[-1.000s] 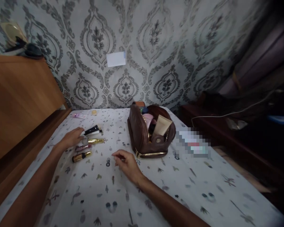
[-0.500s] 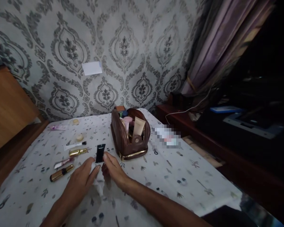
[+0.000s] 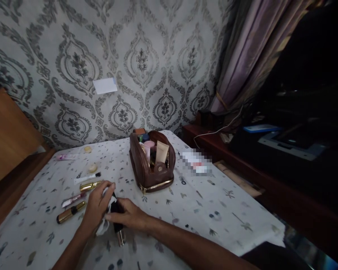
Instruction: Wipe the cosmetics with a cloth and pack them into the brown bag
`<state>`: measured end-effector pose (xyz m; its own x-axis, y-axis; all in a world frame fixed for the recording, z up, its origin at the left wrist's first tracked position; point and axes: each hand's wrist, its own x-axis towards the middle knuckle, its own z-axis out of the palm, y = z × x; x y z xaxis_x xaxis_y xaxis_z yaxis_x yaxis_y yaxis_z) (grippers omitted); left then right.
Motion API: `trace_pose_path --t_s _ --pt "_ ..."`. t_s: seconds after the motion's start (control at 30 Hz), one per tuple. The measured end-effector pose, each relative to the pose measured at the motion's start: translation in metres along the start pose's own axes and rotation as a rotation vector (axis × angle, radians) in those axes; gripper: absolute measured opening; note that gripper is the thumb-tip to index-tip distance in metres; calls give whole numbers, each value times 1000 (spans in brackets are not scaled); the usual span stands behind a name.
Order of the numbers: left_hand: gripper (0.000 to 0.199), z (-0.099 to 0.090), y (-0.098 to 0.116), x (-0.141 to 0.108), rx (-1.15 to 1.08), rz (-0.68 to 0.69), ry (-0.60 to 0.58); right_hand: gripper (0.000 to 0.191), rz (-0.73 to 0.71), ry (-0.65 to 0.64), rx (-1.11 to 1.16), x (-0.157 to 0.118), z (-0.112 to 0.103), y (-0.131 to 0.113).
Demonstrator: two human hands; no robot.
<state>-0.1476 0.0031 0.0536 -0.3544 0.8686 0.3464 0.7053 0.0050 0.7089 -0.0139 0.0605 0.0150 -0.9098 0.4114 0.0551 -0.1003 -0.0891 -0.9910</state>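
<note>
My right hand (image 3: 131, 215) is closed around a black cosmetic tube (image 3: 118, 227), its shiny silver end pointing down toward me. My left hand (image 3: 95, 204) presses a crumpled white wipe (image 3: 103, 227) against the tube's upper part. The fingers hide much of the tube. Just left of that hand lie a gold tube (image 3: 88, 186), a pinkish lip gloss tube (image 3: 72, 200) and a gold-and-black mascara tube (image 3: 71, 212). Beyond the hands stands a brown makeup bag (image 3: 152, 176), unzipped, with a beige tube (image 3: 162, 152) and other cosmetics inside.
Farther left on the patterned tablecloth (image 3: 202, 228) are a white tube with a black cap (image 3: 87, 178), two small round pale items, one a jar (image 3: 92, 167), and a pink-and-white tube (image 3: 66, 157). A blurred white packet (image 3: 197, 163) lies right of the bag. A wall stands behind.
The black tube has been turned over, its silver end now downward. My right hand wraps it lower down, and my left hand has moved up along it with the wipe. The view has shifted slightly.
</note>
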Motion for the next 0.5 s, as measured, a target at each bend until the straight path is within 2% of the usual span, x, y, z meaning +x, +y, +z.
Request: trace_pose_path --t_s 0.13,0.2,0.27,0.37,0.43,0.5 --pt "41 -1 -6 0 -38 -12 65 51 101 -126 -3 -1 -4 5" --pt "45 -3 -11 0 -111 -48 57 49 113 -178 -7 -1 -4 9" --pt "48 -5 -17 0 -242 -129 19 50 80 -199 -15 -1 -2 11" --pt "54 -5 -29 2 -436 -349 -94 59 40 -183 -72 -3 -1 9" --pt "58 -5 -35 3 -491 -457 -144 63 35 -210 -110 -6 -1 5" --pt "58 -6 -36 4 -493 -492 -154 64 7 -251 -109 -8 -2 1"
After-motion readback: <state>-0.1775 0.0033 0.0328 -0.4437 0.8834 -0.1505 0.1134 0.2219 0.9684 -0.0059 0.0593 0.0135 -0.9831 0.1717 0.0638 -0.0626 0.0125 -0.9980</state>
